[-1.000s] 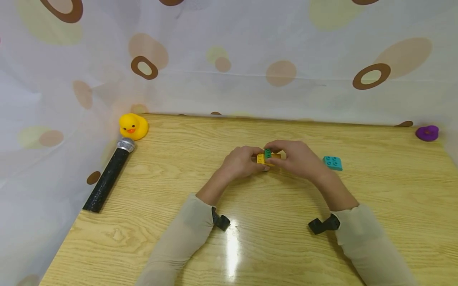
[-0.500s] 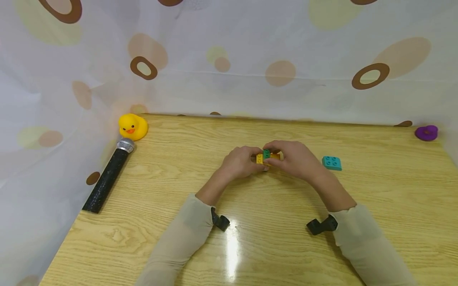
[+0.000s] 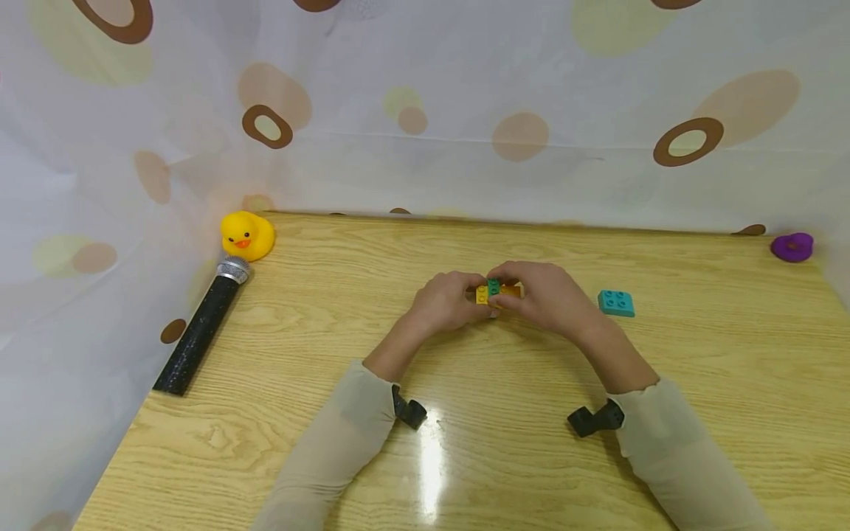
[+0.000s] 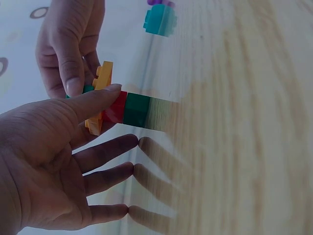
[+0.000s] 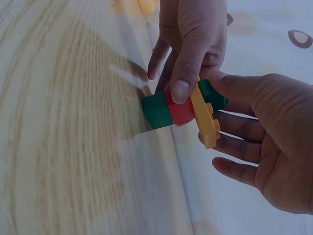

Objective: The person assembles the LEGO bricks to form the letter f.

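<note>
A small stack of toy building bricks stands on the wooden table. In the left wrist view its lower green brick (image 4: 136, 110) meets the table, with a red brick (image 4: 115, 108) above it. Across the top lies a long yellow-orange brick (image 5: 208, 122), its two left studs bare in the head view. My left hand (image 3: 446, 301) pinches the red brick between thumb and fingers, its other fingertips down on the table. My right hand (image 3: 550, 296) pinches the upper green brick (image 3: 493, 287) on the yellow-orange one; whether it is fully seated cannot be told.
A teal brick (image 3: 616, 303) lies right of my right hand. At the far left stand a yellow rubber duck (image 3: 247, 236) and a black microphone (image 3: 202, 328). A purple duck-like toy (image 3: 792, 247) sits in the far right corner. A patterned curtain (image 3: 425, 110) borders the table's back.
My right hand has shifted very slightly left, with the upper green brick, along the yellow-orange brick. The left hand stays almost in place.
</note>
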The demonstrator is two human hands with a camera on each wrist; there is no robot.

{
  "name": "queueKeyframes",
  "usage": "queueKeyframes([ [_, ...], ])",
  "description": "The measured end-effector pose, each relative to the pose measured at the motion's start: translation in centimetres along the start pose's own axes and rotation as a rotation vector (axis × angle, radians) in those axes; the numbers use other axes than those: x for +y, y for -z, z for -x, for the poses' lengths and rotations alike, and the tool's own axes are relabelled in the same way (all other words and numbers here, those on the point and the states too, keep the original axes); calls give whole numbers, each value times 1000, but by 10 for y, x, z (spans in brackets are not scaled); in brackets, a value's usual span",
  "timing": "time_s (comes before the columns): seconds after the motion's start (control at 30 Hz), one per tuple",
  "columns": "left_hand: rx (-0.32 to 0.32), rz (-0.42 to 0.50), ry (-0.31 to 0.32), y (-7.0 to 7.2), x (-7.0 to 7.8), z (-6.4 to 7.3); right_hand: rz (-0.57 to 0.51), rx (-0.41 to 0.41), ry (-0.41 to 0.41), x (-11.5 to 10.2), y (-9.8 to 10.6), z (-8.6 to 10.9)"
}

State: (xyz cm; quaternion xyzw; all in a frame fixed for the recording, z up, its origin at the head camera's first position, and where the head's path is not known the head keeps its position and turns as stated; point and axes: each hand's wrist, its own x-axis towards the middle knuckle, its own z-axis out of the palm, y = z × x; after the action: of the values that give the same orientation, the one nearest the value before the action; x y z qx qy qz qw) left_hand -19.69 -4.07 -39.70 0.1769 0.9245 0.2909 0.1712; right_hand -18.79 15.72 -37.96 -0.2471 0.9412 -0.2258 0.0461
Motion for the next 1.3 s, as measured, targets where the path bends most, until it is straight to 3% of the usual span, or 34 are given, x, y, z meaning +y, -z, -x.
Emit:
queueKeyframes([
  [1.3, -2, -9, 47, -1, -1, -2, 70, 33, -21, 0, -6, 3],
])
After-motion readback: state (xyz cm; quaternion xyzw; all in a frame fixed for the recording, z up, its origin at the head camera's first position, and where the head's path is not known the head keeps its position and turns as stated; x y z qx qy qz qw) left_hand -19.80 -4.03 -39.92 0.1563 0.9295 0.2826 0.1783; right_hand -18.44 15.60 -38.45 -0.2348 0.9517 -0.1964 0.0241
